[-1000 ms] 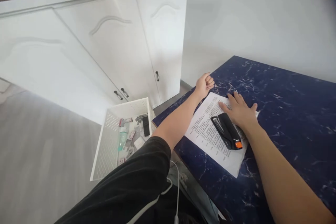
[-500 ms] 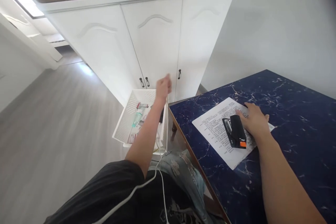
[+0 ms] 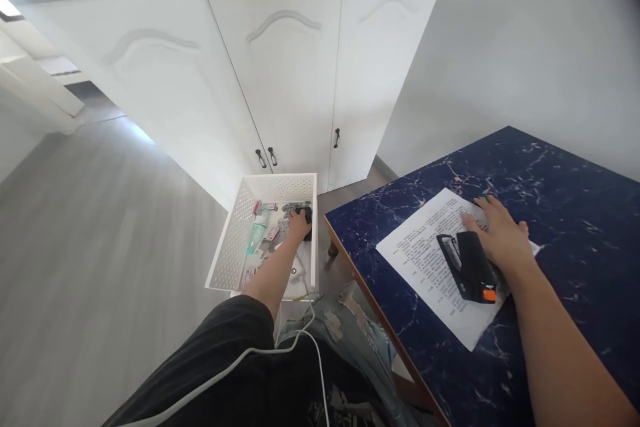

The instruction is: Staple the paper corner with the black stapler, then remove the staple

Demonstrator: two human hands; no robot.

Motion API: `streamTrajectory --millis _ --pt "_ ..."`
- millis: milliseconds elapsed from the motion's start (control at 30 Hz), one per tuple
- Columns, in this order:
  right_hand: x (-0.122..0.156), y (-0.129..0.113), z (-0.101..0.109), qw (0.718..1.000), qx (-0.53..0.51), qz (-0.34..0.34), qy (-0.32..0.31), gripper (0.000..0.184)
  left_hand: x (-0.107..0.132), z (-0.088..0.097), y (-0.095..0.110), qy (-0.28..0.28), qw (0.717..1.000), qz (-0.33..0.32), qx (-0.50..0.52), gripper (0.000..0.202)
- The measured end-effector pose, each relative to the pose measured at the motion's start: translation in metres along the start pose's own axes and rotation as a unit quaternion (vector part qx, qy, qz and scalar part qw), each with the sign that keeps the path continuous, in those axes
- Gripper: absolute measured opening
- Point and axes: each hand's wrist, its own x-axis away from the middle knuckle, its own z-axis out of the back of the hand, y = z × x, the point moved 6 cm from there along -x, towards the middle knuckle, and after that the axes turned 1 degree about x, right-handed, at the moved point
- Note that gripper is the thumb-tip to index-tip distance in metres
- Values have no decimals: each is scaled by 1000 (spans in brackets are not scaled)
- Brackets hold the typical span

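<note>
1. One black-and-orange plastic stapler on printed white paper: likely hard; hold its middle.
2. My right hand lies open there.
3. Left of paper, my left hand at a black block: can't tell grip.

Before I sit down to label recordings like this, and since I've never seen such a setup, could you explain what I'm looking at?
There is no machine here: the arms belong to a person working bare-handed. A camera worn on their head looks forward and down, so you see roughly what they see.

On the right is a dark blue table with a marbled pattern. The right hand is spread on printed paper, and a black stapler lies on that paper beside it.

Lower down, the left hand reaches into a white basket, its fingers at a black item; whether they grip it I cannot tell. A greenish bottle also lies inside. Behind stands a white cabinet.
</note>
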Motion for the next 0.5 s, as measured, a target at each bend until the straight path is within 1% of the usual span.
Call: streamTrajectory --millis 167,233,300,400,500 --pt "-2 1 -3 1000 18 -13 0 69 -32 -18 -16 -4 998 19 -66 57" --pt "-3 1 -3 1000 22 -11 1 69 -41 -23 -17 -11 996 14 -87 66" --pt "-3 3 -4 1000 22 -9 2 69 -45 -27 -17 -14 994 5 -105 71" --pt "-4 6 -5 1000 19 -10 -3 69 -46 -30 -13 -14 992 -14 -128 67" --pt "-5 9 -7 1000 17 -10 -4 71 -44 -32 -9 -8 990 -39 -139 54"
